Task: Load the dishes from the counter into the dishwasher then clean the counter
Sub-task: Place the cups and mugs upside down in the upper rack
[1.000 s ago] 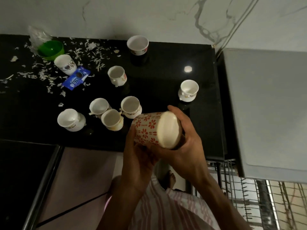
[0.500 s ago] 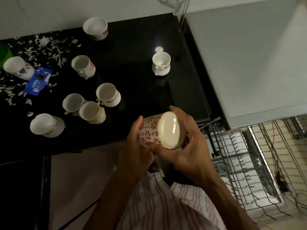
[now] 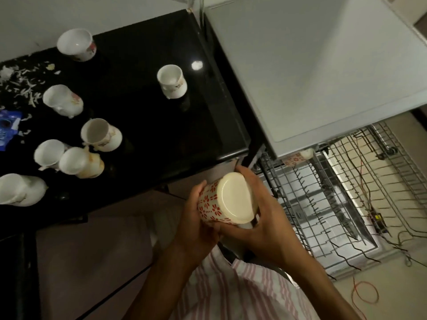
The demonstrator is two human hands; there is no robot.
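A cream mug with red flower print (image 3: 227,200) is held upside down in front of my body, its base towards me. My left hand (image 3: 196,224) grips its patterned side and my right hand (image 3: 265,224) wraps round the other side. Several white cups (image 3: 172,80) stand on the black counter (image 3: 143,107) to the left. The pulled-out wire rack of the dishwasher (image 3: 323,204) lies to the right, below the mug. A second red-patterned mug (image 3: 297,158) lies at the rack's far edge.
White scraps (image 3: 25,86) and a blue wrapper (image 3: 8,128) litter the counter's left end. The grey dishwasher top (image 3: 312,65) fills the upper right. Loose wires (image 3: 365,294) lie on the floor beside the rack.
The view has swung right, and the mug in both hands has moved from over the counter's edge to beside the dishwasher rack. The cups on the counter have not moved.
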